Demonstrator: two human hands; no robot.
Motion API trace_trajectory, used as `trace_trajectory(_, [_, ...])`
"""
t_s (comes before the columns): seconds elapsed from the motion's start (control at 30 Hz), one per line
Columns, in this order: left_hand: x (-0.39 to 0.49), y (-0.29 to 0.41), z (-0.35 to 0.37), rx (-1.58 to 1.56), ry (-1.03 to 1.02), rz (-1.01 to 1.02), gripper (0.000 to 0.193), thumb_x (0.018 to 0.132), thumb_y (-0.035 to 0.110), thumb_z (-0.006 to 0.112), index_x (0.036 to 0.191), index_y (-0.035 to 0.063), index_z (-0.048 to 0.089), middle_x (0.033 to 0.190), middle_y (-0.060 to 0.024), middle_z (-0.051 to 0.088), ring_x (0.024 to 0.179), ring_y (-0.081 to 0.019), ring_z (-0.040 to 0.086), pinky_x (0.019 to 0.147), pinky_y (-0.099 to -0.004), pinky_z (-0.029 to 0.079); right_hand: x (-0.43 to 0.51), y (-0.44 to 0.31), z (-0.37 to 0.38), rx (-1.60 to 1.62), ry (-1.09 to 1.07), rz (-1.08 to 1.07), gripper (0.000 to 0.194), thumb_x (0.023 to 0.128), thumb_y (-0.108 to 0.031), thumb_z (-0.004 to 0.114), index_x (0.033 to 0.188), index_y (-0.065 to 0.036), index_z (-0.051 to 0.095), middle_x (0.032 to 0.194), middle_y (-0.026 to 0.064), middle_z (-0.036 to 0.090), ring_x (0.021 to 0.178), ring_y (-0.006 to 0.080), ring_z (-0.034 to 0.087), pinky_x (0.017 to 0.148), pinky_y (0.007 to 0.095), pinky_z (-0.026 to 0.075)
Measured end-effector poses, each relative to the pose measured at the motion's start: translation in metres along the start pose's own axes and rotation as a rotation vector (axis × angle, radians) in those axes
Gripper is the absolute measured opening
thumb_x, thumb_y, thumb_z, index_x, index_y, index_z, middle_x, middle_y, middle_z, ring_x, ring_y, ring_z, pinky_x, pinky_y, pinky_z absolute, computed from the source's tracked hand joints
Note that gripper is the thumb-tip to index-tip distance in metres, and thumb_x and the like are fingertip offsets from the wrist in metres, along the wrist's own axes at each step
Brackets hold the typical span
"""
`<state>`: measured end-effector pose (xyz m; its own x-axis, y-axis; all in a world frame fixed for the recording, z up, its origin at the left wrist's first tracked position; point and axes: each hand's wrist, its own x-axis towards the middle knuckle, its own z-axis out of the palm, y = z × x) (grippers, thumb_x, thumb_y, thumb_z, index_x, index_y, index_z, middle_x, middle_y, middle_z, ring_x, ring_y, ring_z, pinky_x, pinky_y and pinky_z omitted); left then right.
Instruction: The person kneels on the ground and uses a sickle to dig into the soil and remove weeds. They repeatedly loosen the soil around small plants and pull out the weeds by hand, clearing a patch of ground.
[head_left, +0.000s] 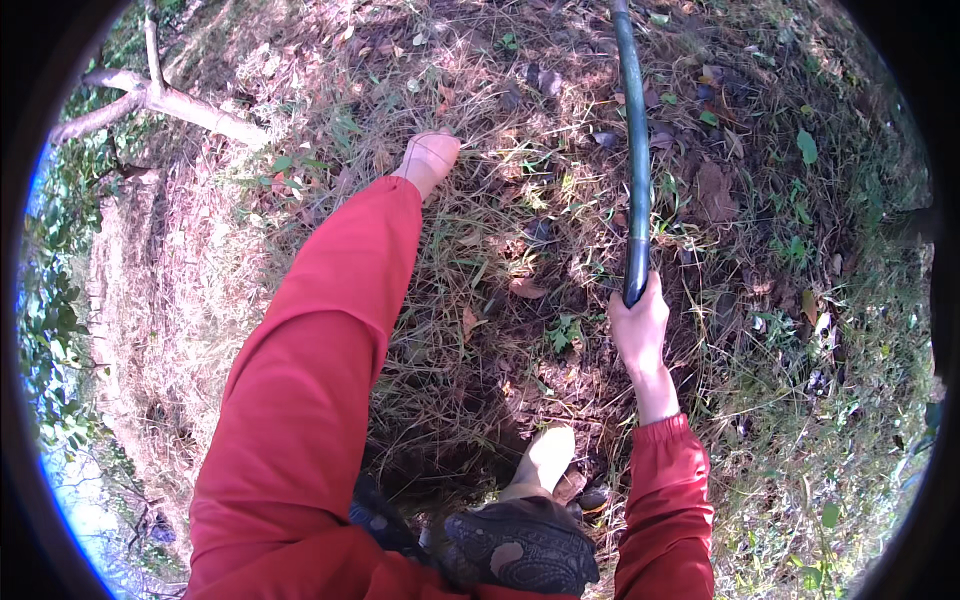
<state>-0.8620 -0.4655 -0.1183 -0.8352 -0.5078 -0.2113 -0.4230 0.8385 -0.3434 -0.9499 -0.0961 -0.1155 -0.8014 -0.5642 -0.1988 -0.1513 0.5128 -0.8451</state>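
Observation:
My right hand (642, 326) is wrapped around the dark lower end of a long green pole (636, 142). The pole runs away from me and leaves the view at the top, so its far end is hidden. My left hand (433, 156) reaches far forward and low, down among dry grass (480, 202). Its fingers are curled under and out of sight, and a thin stem crosses the back of the hand. Whether it grips any grass cannot be made out. Both arms wear red sleeves.
A pale bare branch (199, 116) juts in from the upper left. Fallen leaves (527, 288) and small green weeds (564, 332) dot the ground. Below, a light-coloured shoe (546, 457) stands on bare soil under dark patterned trousers (525, 544). Leafy shrubs (52, 315) line the left rim.

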Motion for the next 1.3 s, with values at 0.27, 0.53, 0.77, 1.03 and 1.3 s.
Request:
trace_trajectory(0.27, [-0.015,-0.008,-0.005,0.089,-0.001,-0.011,0.022,0.081,0.002,0.048,0.097,-0.0008,0.061,0.101,-0.0140,0.059,0.095,-0.0309,0.059,0.079,-0.0380,0.052,0.067,0.007,-0.019,-0.736,-0.044,-0.059,0.033,0.079,-0.007,0.055,0.109,-0.005,0.042,0.077,0.0219,0.063,0.072,0.0355,0.065,0.066,0.0429,0.053])
trace_trajectory(0.53, [-0.033,-0.030,0.022,0.131,-0.098,0.005,0.027,0.081,0.002,0.047,0.106,-0.0025,0.056,0.107,-0.0146,0.055,0.099,-0.0286,0.056,0.079,-0.0371,0.052,-0.197,0.099,-0.062,-0.589,-0.140,0.267,0.032,0.079,-0.007,0.059,0.103,0.000,0.040,0.065,0.0168,0.061,0.054,0.0305,0.063,0.044,0.0377,0.053])
trace_trajectory(0.77, [-0.062,-0.033,0.060,0.255,-0.038,0.240,0.022,0.085,0.009,0.045,0.102,0.0016,0.056,0.099,-0.0161,0.059,0.095,-0.0281,0.058,0.079,-0.0335,0.049,-0.350,0.071,-0.098,-0.619,-0.030,0.381,0.026,0.072,-0.013,0.065,0.093,-0.006,0.052,0.058,0.0190,0.056,0.050,0.0340,0.061,0.046,0.0423,0.047])
trace_trajectory(1.03, [-0.064,-0.046,0.039,-0.037,0.095,0.172,0.027,0.082,0.004,0.042,0.104,-0.0036,0.054,0.096,-0.0139,0.060,0.090,-0.0267,0.059,0.078,-0.0325,0.049,-0.083,0.020,-0.017,-0.323,0.001,-0.233,0.023,0.080,0.000,0.059,0.097,0.004,0.045,0.061,0.0188,0.059,0.043,0.0233,0.060,0.034,0.0321,0.051])
trace_trajectory(1.3, [-0.063,-0.047,0.012,0.063,-0.054,0.196,0.023,0.079,0.003,0.047,0.096,-0.0004,0.061,0.110,-0.0163,0.054,0.103,-0.0266,0.055,0.091,-0.0318,0.043,0.035,-0.020,0.017,-0.703,-0.140,-0.063,0.041,0.081,-0.009,0.056,0.118,-0.003,0.041,0.081,0.0196,0.064,0.071,0.0337,0.065,0.064,0.0396,0.055])
